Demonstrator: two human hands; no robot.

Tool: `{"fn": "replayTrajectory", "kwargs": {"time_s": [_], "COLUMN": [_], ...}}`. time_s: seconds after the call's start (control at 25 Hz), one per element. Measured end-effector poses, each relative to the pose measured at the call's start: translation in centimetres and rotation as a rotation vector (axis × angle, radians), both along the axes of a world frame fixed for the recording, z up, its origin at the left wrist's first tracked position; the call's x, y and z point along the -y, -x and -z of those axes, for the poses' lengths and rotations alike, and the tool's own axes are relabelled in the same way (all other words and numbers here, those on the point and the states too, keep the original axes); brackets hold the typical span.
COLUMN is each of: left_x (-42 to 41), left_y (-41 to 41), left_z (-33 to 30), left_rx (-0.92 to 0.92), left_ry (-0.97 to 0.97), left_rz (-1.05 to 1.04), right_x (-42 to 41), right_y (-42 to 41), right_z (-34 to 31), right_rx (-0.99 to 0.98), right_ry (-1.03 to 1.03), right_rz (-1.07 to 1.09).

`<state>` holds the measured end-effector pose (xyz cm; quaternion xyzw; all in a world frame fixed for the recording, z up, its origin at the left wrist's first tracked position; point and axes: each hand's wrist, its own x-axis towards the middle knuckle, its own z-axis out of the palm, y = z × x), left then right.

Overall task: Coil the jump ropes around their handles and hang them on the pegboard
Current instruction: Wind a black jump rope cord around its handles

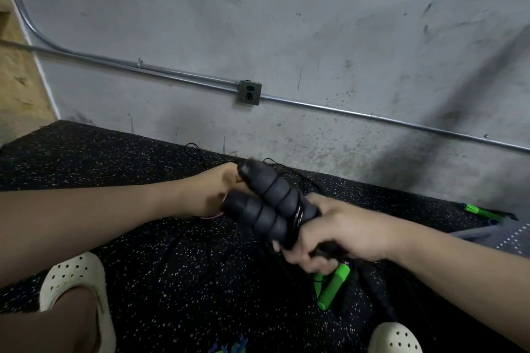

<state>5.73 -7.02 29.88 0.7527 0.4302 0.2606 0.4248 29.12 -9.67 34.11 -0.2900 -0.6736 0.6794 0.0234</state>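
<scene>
Since my right hand [338, 233] gripped the two black handles [268, 203] mid-scene over the floor [143, 238], and my left hand [213, 190] pinched the far ends, I figured the few cord [298, 216] wraps might've slipped loose. Green handles [332, 285] lay near right, underfoot; no pegboard visible.

A single view is given, taken from a wide-angle camera worn on the head and directed forward and down. The speckled floor [143, 180] is seen from close above, with both forearms entering from the lower corners. The concrete wall [286, 23] fills the upper half, near the camera. Straight lines are bowed towards the frame edges.
</scene>
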Motion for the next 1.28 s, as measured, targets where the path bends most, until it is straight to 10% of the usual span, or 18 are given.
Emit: {"fn": "replayTrajectory", "kwargs": {"time_s": [0.48, 1.04, 1.28], "left_x": [2.5, 4.3, 4.0], "left_y": [-4.1, -7.2, -5.8], "left_z": [-1.0, -1.4, -1.6], "left_rx": [-0.08, 0.268, -0.099], "left_ry": [-0.297, 0.163, -0.188], "left_rz": [-0.072, -0.114, -0.119], "right_x": [-2.5, -2.5, -2.0], "right_y": [-2.5, -1.6, -1.6], "right_z": [0.0, 1.4, 0.6], "right_rx": [-0.27, -0.255, -0.402], "right_ry": [0.1, -0.257, -0.18], "right_rz": [0.376, 0.546, 0.53]}}
